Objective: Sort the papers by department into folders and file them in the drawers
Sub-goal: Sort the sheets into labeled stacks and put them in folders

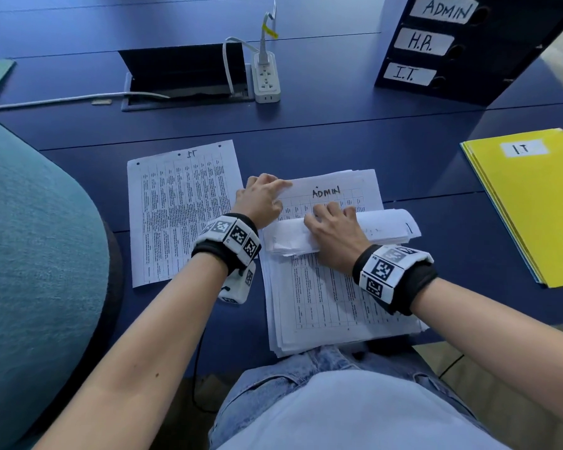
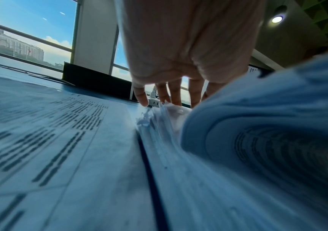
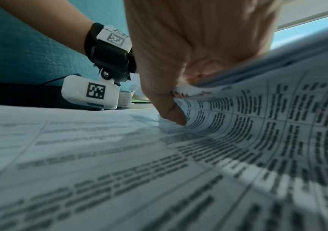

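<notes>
Right hand (image 1: 333,235) gripping rolled-back sheets (image 1: 381,227), left hand (image 1: 262,198) seemingly pinching ADMIN page (image 1: 330,191)

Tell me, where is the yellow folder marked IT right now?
In the head view the yellow folder lies at the desk's right edge, right of the paper stack, below the labelled drawers.

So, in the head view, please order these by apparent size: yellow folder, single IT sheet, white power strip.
1. Yellow folder, partly cut off by the edge
2. IT sheet, close in size, so the order is unsure
3. Power strip, clearly smallest
</notes>
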{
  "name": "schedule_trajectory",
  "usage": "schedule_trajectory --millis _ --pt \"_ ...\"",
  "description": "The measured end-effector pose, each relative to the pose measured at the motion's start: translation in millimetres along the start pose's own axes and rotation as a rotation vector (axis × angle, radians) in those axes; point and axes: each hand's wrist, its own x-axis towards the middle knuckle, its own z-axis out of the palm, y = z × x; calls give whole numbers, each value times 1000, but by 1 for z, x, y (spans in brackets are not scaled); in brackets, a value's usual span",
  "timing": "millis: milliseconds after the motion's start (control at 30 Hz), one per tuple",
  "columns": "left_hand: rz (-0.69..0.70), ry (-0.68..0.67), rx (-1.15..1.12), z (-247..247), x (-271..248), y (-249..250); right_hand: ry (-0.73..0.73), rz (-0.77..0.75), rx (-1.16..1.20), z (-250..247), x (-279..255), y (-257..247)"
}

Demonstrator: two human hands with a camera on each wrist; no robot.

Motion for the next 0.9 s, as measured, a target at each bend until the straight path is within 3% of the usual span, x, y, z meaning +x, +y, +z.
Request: schedule_trajectory --millis 233,367,567,700,900 --pt "-100 10 24 1 7 9 7 23 140 2 13 7" --pt "-149 -1 64 0 10 15 -4 14 99 7 15 9" --pt "-37 48 49 -3 5 8 78 96 294 6 16 13" --pt "42 -16 -20 -9 1 -4 71 145 165 6 18 14" --pt "59 41 -286 -11 -3 -7 374 133 -23 22 13 9"
